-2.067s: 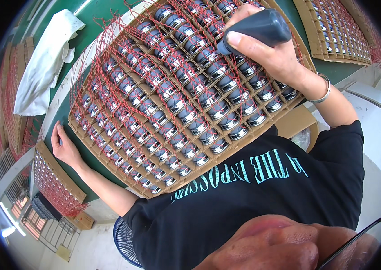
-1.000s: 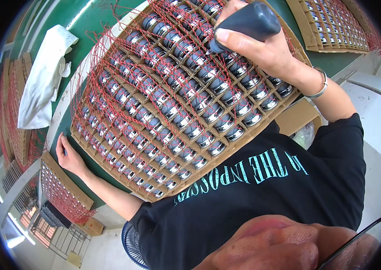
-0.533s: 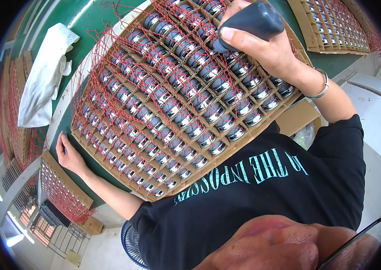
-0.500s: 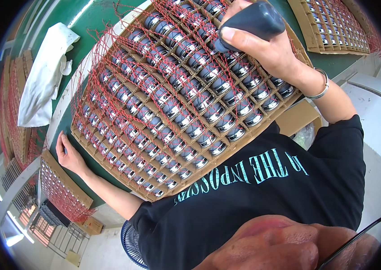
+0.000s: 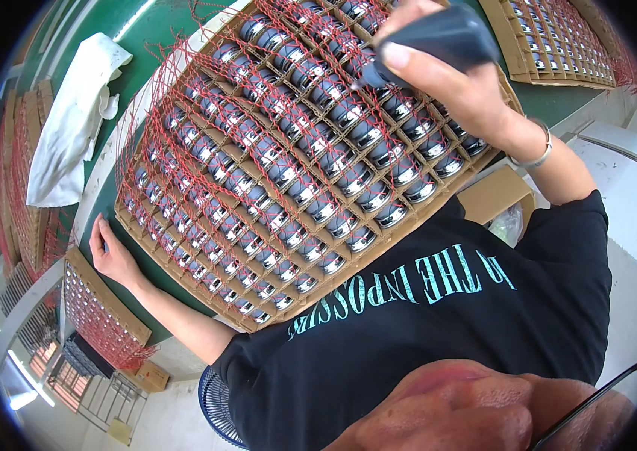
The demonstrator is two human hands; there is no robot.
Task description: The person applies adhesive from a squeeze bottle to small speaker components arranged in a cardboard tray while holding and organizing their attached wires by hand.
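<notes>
My right hand [image 5: 454, 83] is wrapped round a dark squeeze bottle [image 5: 442, 39], tilted so its narrow nozzle points down and left. The nozzle tip hangs close over a cardboard divider tray [image 5: 318, 289]; whether it touches a part I cannot tell. Rows of small round parts [image 5: 364, 239], silver-rimmed with dark grey sides, sit in the tray's cells. Thin red twisted wires [image 5: 175, 113] run across them and spill past the tray's far left edge. At the tray's left side, my left hand [image 5: 114, 255] lies by the green tabletop, fingers apart and holding nothing visible.
A white cloth [image 5: 78, 124] lies on the table at the far left. Similar filled trays stand at the upper right [image 5: 559, 45] and lower left [image 5: 100, 301]. Close to my right side is an open cardboard box [image 5: 495, 197] with clear plastic inside.
My right hand and the bottle have shifted slightly right, the nozzle still low over the tray. My left hand stays beside the tray. The whole view has moved a little.
</notes>
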